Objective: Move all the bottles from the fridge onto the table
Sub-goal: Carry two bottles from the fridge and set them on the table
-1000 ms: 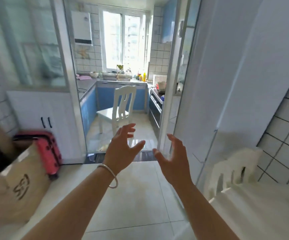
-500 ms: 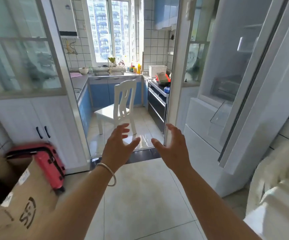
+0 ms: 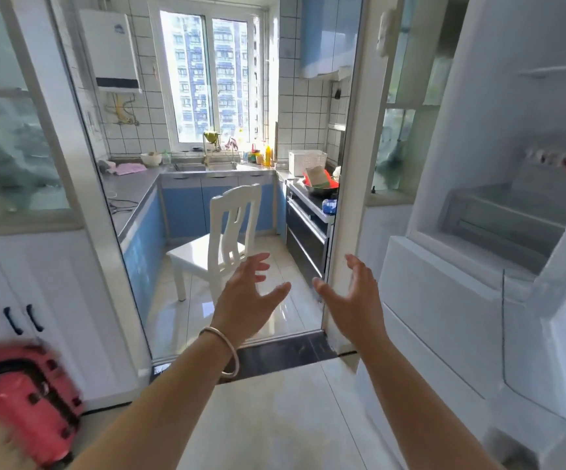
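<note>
Left hand [image 3: 246, 300]: fingers spread and loosely curled, palm turned inward, grasping nothing; a metal bangle [image 3: 224, 351] sits on the wrist. Right hand [image 3: 354, 300]: fingers likewise spread and released, palm facing the left hand, thumbs near each other but apart. Both hands are raised in front of the kitchen doorway. The fridge [image 3: 498, 205] stands open to the right of the right hand, well apart from its fingers (interior shelves and a clear drawer show, blurred; no bottle can be made out there). Beyond the fingers, a white chair [image 3: 227, 232] stands on the kitchen floor. A red suitcase [image 3: 27, 398] sits at lower left.
</note>
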`<state>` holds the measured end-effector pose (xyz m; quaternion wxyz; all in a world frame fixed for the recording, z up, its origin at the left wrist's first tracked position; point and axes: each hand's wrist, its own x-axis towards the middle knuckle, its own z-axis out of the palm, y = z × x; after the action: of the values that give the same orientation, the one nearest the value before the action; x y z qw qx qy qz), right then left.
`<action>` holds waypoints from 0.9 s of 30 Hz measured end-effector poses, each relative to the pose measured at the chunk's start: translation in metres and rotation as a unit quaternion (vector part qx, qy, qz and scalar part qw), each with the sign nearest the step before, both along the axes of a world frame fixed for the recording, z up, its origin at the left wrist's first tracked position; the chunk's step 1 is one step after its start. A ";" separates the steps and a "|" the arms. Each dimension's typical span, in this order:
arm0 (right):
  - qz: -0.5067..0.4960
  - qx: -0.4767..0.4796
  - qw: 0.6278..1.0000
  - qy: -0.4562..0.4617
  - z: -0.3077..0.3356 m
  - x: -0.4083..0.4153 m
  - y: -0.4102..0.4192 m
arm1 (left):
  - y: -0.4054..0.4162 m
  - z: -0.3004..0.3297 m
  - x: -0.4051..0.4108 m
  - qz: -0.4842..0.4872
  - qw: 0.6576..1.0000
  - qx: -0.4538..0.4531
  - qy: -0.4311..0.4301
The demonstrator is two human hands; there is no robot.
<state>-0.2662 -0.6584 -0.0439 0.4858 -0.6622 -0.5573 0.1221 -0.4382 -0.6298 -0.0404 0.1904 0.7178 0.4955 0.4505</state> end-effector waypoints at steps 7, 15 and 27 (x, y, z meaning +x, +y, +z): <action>-0.059 0.011 0.997 0.037 0.011 0.058 0.102 | 0.124 0.009 0.084 -0.076 0.997 0.017 0.005; -0.195 0.026 0.980 0.039 0.009 0.164 0.194 | 0.253 0.002 0.221 -0.233 0.972 -0.020 -0.027; -0.411 0.069 0.908 0.049 0.029 0.334 0.288 | 0.389 0.028 0.440 -0.455 0.890 -0.025 -0.036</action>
<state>0.0678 -0.3701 -0.0146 0.5643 -0.7904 -0.2184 -0.0953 0.0015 -0.2411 -0.0124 0.4095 0.8431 0.1188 0.3275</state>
